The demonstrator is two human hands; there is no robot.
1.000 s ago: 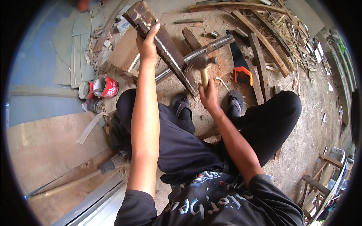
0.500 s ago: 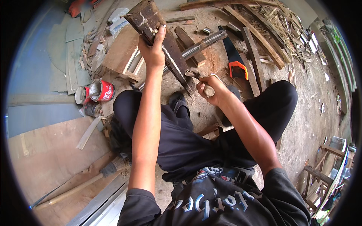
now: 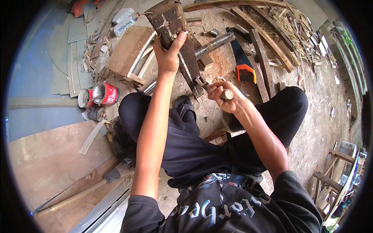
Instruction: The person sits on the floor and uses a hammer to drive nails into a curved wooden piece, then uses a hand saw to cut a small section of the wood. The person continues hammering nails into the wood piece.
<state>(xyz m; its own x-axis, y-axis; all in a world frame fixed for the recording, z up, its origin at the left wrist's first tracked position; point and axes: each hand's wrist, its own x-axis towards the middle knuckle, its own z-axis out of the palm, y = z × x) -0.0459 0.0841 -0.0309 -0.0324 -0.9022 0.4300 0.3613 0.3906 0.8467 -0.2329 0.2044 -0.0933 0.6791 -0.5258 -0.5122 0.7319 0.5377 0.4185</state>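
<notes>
My left hand grips a dark, weathered wooden piece by its side, with the thumb on top. The piece has a wide upper end, pale streaks and small light bits near the thumb, and its long dark part slants down toward my feet. Closed around a wooden handle is my right hand; the tool looks like a hammer, its round handle end facing me. Its metal head lies beside the lower part of the wooden piece; whether they touch I cannot tell.
A handsaw with an orange-and-black handle lies right of centre among timber lengths. At left stand red paint cans near a wooden box. A sandal-clad foot is below the wooden piece. Wood scraps litter the far right.
My left hand and the wooden piece have shifted to the right. My right hand has moved slightly right and down with the hammer, and the handle end has turned.
</notes>
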